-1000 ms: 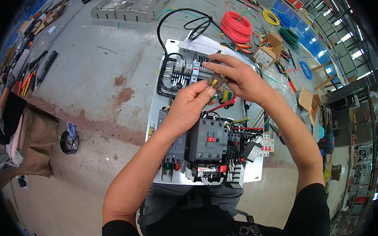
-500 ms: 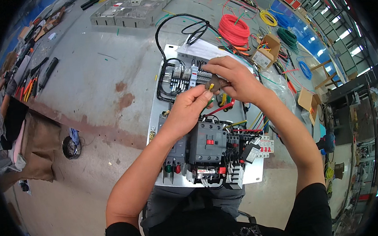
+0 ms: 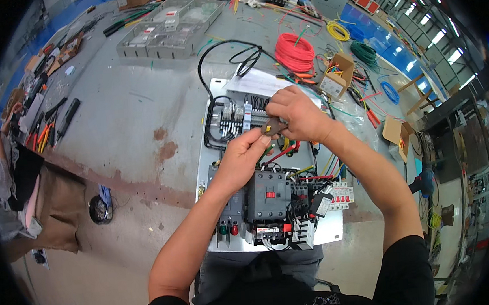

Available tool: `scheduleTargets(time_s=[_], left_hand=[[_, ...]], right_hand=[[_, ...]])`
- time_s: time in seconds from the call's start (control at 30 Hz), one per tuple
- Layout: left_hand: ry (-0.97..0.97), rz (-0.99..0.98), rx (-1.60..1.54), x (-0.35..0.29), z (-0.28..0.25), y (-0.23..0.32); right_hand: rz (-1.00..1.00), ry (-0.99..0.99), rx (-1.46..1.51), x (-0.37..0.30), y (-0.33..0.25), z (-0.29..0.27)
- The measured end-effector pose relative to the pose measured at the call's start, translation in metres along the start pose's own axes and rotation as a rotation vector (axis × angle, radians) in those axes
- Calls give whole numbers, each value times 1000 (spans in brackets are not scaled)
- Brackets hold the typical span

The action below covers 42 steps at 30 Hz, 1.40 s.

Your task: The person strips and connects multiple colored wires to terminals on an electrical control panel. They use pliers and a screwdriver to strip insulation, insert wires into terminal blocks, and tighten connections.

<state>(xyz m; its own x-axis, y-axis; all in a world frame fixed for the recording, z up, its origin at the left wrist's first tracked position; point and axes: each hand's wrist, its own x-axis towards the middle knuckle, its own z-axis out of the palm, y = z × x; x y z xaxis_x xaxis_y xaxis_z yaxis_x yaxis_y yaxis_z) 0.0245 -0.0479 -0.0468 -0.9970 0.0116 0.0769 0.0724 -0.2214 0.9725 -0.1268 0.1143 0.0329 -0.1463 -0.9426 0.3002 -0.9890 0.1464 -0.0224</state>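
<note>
- Already our breaker (image 3: 269, 195) sits mounted; wires (image 3: 283, 152) look unconnected.
- Our left grip (image 3: 239, 159) apparently pinches a yellow piece (image 3: 268, 128); our right grip (image 3: 301, 114) curls round a dark tool (image 3: 275, 125).

Held in the fingers (image 3: 256, 140): a dark brownish tool (image 3: 274, 125) with a rounded head, mostly hidden, and a small bright yellow piece (image 3: 268, 129) at its near face; cannot tell whether clamped or just touching. Hovers, in both cases, above a pale metal plate (image 3: 328, 235), lying face up, partly over the grey desk (image 3: 100, 117) and reaching past its near edge. Carries a dark grey block (image 3: 268, 195) with a red toggle, a white breaker row (image 3: 341, 194) at lower right, and loose red wire (image 3: 282, 152) near the middle.
</note>
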Motion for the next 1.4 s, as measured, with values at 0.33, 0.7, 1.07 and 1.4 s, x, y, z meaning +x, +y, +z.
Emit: scheduleTargets(time_s=[0.33, 0.7, 1.07, 1.4], left_hand=[[116, 60, 1, 10, 5, -3], [263, 139, 106, 26, 8, -31], [369, 577, 316, 20, 17, -24], [325, 179, 171, 17, 34, -10]], right_hand=[[290, -240, -115, -14, -27, -33], [620, -798, 73, 35, -93, -104], [788, -705, -14, 81, -131, -95], [438, -585, 14, 5, -44, -92]])
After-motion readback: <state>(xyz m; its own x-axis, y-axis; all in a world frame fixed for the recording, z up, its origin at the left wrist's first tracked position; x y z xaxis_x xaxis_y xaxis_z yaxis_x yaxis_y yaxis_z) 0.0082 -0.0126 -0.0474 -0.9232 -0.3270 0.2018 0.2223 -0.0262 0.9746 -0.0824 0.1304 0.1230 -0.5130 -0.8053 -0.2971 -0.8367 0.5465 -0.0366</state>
